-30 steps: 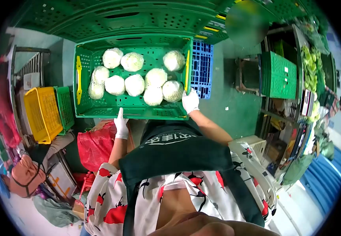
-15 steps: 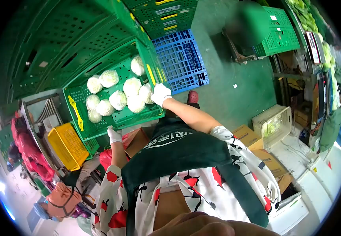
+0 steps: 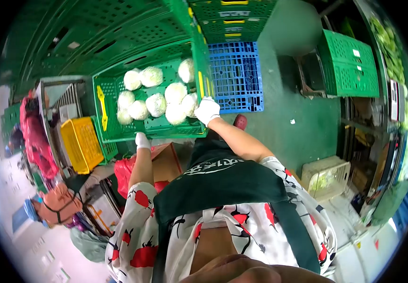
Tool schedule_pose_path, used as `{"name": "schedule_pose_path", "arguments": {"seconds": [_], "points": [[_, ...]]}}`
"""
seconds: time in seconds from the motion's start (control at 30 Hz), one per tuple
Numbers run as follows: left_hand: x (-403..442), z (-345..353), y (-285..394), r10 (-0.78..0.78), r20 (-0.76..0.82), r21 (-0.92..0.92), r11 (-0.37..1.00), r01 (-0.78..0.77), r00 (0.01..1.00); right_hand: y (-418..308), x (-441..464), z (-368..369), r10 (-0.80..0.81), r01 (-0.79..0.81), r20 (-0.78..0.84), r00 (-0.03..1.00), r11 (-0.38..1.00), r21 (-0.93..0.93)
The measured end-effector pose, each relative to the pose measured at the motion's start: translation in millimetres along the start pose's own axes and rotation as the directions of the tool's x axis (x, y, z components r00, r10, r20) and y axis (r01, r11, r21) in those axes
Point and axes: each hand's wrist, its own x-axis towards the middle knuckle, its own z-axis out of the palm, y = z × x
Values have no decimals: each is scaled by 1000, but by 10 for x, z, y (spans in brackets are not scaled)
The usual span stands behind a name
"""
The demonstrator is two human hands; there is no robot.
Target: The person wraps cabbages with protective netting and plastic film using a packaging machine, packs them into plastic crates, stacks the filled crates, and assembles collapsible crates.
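A green plastic crate [image 3: 154, 134] with yellow handle pieces sits before me, holding several pale, round, cabbage-like heads [image 3: 156, 104]. My right hand [image 3: 208, 111], in a white glove, is closed over the crate's near right corner, close to the nearest heads. Also gloved in white, my left hand [image 3: 142, 140] is against the lower edge of the crate's near side. Its fingers are partly hidden by the crate wall, but it appears to hold that edge.
Tall green crates [image 3: 234, 21] are stacked behind, near a blue pallet [image 3: 237, 78]. At left is a yellow crate [image 3: 82, 144]; a red bag [image 3: 125, 174] lies below the held crate. Green crates [image 3: 350, 66] and a pale crate [image 3: 325, 177] stand at right, beside shelves of greens.
The whole view has shifted and turned. The crate, with both hands on it, has moved slightly away from my body, and my left arm reaches farther forward.
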Motion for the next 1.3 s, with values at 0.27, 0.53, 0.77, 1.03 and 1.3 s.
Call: {"name": "schedule_pose_path", "arguments": {"seconds": [0.27,0.53,0.77,1.03,1.3], "points": [[335,-30,-199,101,-200,93,992,-84,974,7,22,134,-20,15,-61,998,997,-73],[200,39,-287,180,-225,145,978,-150,958,121,29,209,-54,48,-46,997,991,-124],[525,-14,-549,286,-174,78,958,-277,942,677,-300,-127,226,-344,259,939,627,699],[453,18,-513,291,-154,110,955,-276,944,3953,-1537,53,693,-712,289,661,455,535],[-404,166,-644,12,-109,-211,977,-35,994,4433,-2813,-701,819,-712,260,512,235,662]]}}
